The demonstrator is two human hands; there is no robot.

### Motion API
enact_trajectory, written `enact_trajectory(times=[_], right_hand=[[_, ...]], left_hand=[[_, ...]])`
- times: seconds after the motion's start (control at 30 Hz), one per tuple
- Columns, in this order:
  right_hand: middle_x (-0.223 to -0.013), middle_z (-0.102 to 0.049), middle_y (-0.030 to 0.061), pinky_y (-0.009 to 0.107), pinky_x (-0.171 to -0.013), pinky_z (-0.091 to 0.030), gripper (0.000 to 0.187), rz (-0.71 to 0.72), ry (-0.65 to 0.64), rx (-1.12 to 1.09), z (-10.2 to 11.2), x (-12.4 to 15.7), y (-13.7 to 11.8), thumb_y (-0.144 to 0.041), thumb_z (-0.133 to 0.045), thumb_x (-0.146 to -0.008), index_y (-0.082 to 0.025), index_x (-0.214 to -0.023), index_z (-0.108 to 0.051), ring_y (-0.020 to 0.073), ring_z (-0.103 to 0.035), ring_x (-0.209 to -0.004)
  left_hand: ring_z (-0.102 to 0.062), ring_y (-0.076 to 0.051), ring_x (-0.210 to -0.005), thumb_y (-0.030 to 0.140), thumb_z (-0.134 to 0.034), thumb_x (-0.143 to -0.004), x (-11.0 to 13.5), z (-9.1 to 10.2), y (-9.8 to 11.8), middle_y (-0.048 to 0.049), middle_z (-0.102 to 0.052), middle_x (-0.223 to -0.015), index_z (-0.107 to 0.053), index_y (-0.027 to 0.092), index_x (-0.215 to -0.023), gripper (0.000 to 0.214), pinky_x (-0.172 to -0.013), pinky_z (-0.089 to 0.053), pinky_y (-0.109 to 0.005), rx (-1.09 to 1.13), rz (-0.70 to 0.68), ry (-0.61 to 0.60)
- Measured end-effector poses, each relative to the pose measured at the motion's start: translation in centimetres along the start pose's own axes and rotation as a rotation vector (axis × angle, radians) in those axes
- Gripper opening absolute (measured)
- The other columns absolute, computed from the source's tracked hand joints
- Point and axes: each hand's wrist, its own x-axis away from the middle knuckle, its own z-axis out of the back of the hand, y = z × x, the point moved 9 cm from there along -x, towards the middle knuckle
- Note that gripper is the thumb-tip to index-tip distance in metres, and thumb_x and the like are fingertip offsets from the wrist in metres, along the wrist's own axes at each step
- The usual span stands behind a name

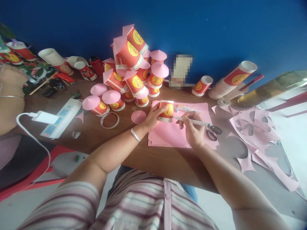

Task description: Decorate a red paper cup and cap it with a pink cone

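Note:
My left hand is closed around a red paper cup with a yellow emblem, standing it mouth-down on a stack of pink paper sheets. My right hand grips a white pen, its tip at the cup's right side. A silver bracelet is on my left wrist. Scissors lie just right of my right hand on the pink sheets.
A pile of red cups with pink cone lids stands behind. A pink paper disc, a tape ring and a white power strip lie to the left. Pink paper offcuts cover the right. Another person's arm is at far left.

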Motion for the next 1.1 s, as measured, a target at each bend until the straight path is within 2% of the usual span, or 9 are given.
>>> enact_trajectory(times=[0.13,0.2,0.43,0.6,0.7,0.8,0.93,1.1], right_hand=[[-0.06,-0.061,-0.0047,0.033,-0.061,-0.054,0.026,0.043,-0.029,0.131,-0.2,0.5,-0.8,-0.044,-0.067,-0.099,-0.023,-0.084,-0.06,0.0142,-0.061,-0.056],[-0.06,-0.061,-0.0045,0.033,-0.061,-0.054,0.026,0.048,-0.044,0.159,-0.3,0.6,-0.9,-0.043,-0.066,-0.1,-0.023,-0.085,-0.06,0.0144,-0.062,-0.057],[-0.061,-0.061,-0.0046,0.032,-0.059,-0.055,0.025,0.055,-0.079,0.146,-0.6,0.5,-0.9,-0.042,-0.065,-0.101,-0.022,-0.085,-0.06,0.0138,-0.061,-0.055],[-0.064,-0.062,-0.0032,0.03,-0.054,-0.052,0.022,0.068,-0.091,0.158,-0.7,0.4,-1.1,-0.039,-0.063,-0.102,-0.022,-0.087,-0.062,0.0137,-0.062,-0.056],[-0.065,-0.062,-0.0031,0.03,-0.053,-0.051,0.021,0.069,-0.087,0.161,-0.6,0.4,-1.2,-0.039,-0.062,-0.102,-0.023,-0.089,-0.062,0.0142,-0.062,-0.057],[-0.065,-0.063,-0.0029,0.03,-0.056,-0.052,0.021,0.077,-0.084,0.171,-0.6,0.5,-1.3,-0.039,-0.062,-0.102,-0.023,-0.089,-0.062,0.0146,-0.062,-0.058],[-0.068,-0.064,-0.0016,0.032,-0.059,-0.052,0.022,0.105,-0.085,0.238,-0.6,0.6,-1.4,-0.039,-0.063,-0.101,-0.023,-0.086,-0.062,0.0155,-0.062,-0.062],[-0.071,-0.064,-0.0004,0.032,-0.061,-0.051,0.02,0.169,-0.105,0.313,-0.9,0.7,-2.1,-0.035,-0.061,-0.1,-0.023,-0.085,-0.061,0.0163,-0.063,-0.065]], left_hand=[[-0.073,-0.021,-0.1,0.044,-0.078,-0.086,-0.1,-0.1,-0.4,-0.0043,-0.073,-0.105,-0.071,0.018,-0.099,0.03,-0.094,-0.062,-0.038,0.047,0.004,-0.033],[-0.073,-0.021,-0.102,0.045,-0.078,-0.086,-0.1,-0.1,-0.3,-0.0047,-0.074,-0.107,-0.072,0.018,-0.102,0.031,-0.097,-0.061,-0.037,0.039,-0.017,-0.029],[-0.068,-0.029,-0.122,0.04,-0.076,-0.087,0.5,-0.4,0.4,-0.008,-0.075,-0.113,-0.071,0.02,-0.106,0.028,-0.106,-0.057,-0.046,0.006,0.019,-0.01],[-0.069,-0.029,-0.121,0.044,-0.077,-0.086,0.8,-1.2,0.9,-0.0079,-0.075,-0.115,-0.072,0.02,-0.105,0.031,-0.104,-0.058,-0.046,0.014,0.03,-0.073],[-0.072,-0.028,-0.115,0.047,-0.078,-0.085,0.6,-1.1,0.6,-0.0054,-0.075,-0.105,-0.073,0.019,-0.104,0.034,-0.101,-0.06,-0.044,0.027,0.026,-0.079],[-0.073,-0.023,-0.108,0.044,-0.082,-0.082,0.0,-0.2,-0.3,-0.0013,-0.074,-0.096,-0.073,0.02,-0.099,0.032,-0.098,-0.061,-0.038,0.063,0.005,-0.029],[-0.073,-0.022,-0.108,0.043,-0.08,-0.084,-0.4,0.5,-0.9,-0.0012,-0.074,-0.099,-0.073,0.02,-0.098,0.028,-0.1,-0.059,-0.036,0.065,-0.024,0.003],[-0.071,-0.021,-0.11,0.044,-0.08,-0.085,-0.3,0.3,-0.6,-0.0025,-0.074,-0.107,-0.075,0.021,-0.103,0.03,-0.1,-0.058,-0.034,0.054,-0.041,-0.014]])
